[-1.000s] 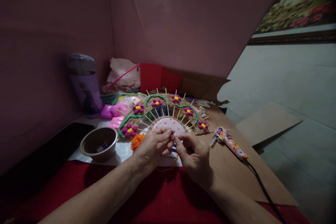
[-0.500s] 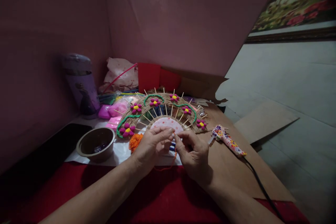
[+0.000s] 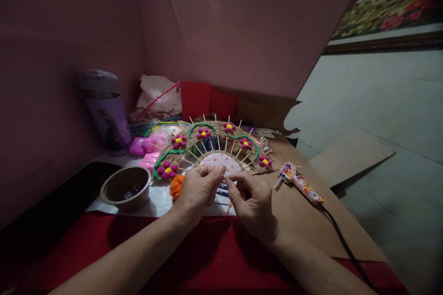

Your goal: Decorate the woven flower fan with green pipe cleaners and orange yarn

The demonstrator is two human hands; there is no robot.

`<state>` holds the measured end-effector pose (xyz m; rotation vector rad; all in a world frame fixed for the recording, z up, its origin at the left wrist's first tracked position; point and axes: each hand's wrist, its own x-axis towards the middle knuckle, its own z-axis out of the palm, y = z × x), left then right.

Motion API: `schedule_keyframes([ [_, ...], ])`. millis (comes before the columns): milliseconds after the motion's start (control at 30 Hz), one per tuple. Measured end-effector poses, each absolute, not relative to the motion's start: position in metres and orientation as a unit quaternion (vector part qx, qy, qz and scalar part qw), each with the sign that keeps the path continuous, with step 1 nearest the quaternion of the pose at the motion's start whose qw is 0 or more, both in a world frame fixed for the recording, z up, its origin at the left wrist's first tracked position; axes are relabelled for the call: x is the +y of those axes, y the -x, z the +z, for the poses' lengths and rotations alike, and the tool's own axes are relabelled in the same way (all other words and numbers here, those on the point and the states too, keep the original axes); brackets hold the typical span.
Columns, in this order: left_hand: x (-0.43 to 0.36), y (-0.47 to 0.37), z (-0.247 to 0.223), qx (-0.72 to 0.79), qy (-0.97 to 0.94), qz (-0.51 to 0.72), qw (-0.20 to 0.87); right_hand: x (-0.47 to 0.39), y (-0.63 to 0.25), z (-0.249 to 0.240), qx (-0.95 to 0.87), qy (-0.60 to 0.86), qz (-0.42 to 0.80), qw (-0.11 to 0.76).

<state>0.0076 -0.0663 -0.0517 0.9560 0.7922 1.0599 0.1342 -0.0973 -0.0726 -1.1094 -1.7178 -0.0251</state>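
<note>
My left hand [image 3: 199,189] and my right hand [image 3: 252,198] meet near the middle, fingertips pinched close together. Orange yarn [image 3: 221,219] hangs in a loop below the fingers; exactly what each pinch holds is too small to make out. An orange yarn ball [image 3: 176,186] sits just left of my left hand. Behind the hands stands a half-round woven twine piece [image 3: 218,130] with thin sticks, magenta and yellow flowers and green vines. Its dotted centre [image 3: 221,160] is partly hidden by my fingers.
A brown bowl [image 3: 126,205] is at left, with a purple tumbler [image 3: 112,122] behind it. A flower-patterned glue gun [image 3: 302,185] with a black cord lies on cardboard [image 3: 332,226] at right. Pink bags [image 3: 154,144] and red sheets [image 3: 195,100] are at the back.
The fingers of my left hand have drawn together into a closer pinch. My right hand stays almost where it was, and the view has shifted very slightly.
</note>
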Motion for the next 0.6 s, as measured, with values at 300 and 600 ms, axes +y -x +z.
schedule_keyframes([
  [300, -0.059, 0.000, -0.051, 0.338, -0.348, 0.497, 0.719, -0.096, -0.136, -0.074, -0.695, 0.471, -0.018, 0.542],
  [600, -0.078, 0.006, -0.030, 0.249, -0.461, 0.350, 0.777, -0.086, -0.140, -0.076, -0.631, 0.509, 0.061, 0.583],
])
